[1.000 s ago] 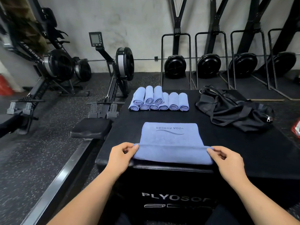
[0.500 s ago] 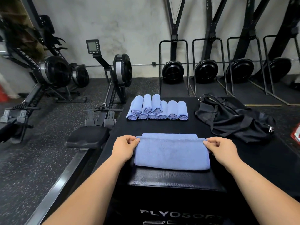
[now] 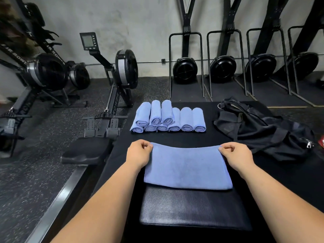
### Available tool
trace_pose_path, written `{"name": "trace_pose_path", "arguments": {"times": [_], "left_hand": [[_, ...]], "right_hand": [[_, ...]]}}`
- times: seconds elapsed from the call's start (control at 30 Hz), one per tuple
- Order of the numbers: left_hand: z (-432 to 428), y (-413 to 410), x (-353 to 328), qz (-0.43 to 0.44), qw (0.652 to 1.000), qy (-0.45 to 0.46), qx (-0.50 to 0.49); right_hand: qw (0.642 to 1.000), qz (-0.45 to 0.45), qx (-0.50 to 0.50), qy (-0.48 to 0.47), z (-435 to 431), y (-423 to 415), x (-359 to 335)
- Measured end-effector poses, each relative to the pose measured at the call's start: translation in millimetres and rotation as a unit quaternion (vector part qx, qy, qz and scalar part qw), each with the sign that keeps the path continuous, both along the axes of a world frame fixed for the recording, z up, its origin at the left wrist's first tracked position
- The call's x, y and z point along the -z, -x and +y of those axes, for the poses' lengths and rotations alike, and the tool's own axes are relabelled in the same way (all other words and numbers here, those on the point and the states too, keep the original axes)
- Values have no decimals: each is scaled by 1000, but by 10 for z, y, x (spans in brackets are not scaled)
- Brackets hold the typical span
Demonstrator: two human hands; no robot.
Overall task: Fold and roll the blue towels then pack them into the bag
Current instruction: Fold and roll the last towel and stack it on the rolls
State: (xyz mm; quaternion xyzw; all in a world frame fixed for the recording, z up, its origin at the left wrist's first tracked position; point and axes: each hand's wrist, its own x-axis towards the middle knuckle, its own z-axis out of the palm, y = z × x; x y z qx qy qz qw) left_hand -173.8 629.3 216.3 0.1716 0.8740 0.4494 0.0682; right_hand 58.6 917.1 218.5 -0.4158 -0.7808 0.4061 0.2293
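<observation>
A folded blue towel [image 3: 185,167] lies flat on the black surface [image 3: 192,138]. The left hand [image 3: 138,153] and right hand [image 3: 236,155] hold its far corners, fingers curled and pinching the cloth. Beyond that towel sit the rolled blue towels [image 3: 168,118], stacked together, and beyond it to the right lies the black bag [image 3: 263,130].

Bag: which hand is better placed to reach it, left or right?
Probably right. The right hand pinches the towel corner nearest the bag; the left hand pinches the opposite corner.
</observation>
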Motion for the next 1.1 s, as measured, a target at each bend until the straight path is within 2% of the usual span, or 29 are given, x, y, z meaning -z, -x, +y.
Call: {"name": "trace_pose_path", "arguments": {"times": [0.1, 0.27, 0.53, 0.9, 1.1], "left_hand": [[-21, -145, 230, -9, 1000, 16, 23], [-175, -267, 514, 74, 996, -29, 36], [-168, -259, 546, 67, 996, -55, 36], [-154, -274, 518, 98, 994, 11, 44], [-149, -249, 557, 137, 986, 66, 68]], "right_hand": [[999, -22, 3, -24, -120, 10, 190], [998, 34, 6, -58, -261, -79, 339], [998, 42, 27, -48, -249, -65, 331], [997, -9, 74, -29, -172, 86, 318], [997, -45, 50, -25, -112, 123, 276]]}}
